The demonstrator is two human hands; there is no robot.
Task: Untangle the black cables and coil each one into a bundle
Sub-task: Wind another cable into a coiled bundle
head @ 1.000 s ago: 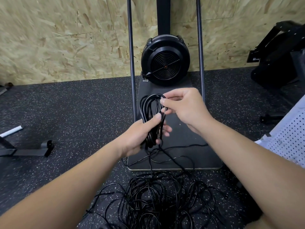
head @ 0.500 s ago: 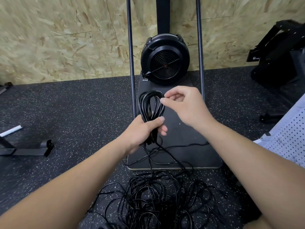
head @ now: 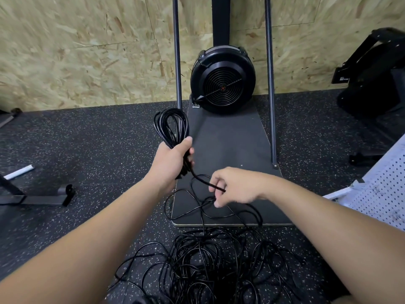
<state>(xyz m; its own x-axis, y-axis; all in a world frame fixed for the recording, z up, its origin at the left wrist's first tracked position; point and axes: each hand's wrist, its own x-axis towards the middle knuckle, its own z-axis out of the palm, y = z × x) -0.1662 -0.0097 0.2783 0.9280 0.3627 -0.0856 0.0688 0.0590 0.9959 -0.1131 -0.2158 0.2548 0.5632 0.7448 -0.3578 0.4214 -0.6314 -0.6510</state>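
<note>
- Progress: one cable is partly coiled; most of the work is left, judging by the large knot of loose cable on the floor.
- Left hand (head: 173, 160), fingers clamped around the waist of the coil (head: 172, 126), holds it upright above the near left part of the board (head: 236, 150).
- The coil shows several long, narrow loops of glossy black cable standing up out of the fist, rounded at the top.
- Right hand (head: 235, 187), lower and to the right, has thumb and fingertips pinched together on the tail (head: 205, 182), the strand that runs out from under the left fist.
- Past the right hand, thin loose strands trail across the board's near edge and down to the floor (head: 87, 150).
- Tangle (head: 208, 264) lies on the speckled floor just in front of the board's near edge, between the two forearms: many thin black loops crossing over each other, with no separate cables or ends I can pick out.
- No finished bundle is visible set aside anywhere.
</note>
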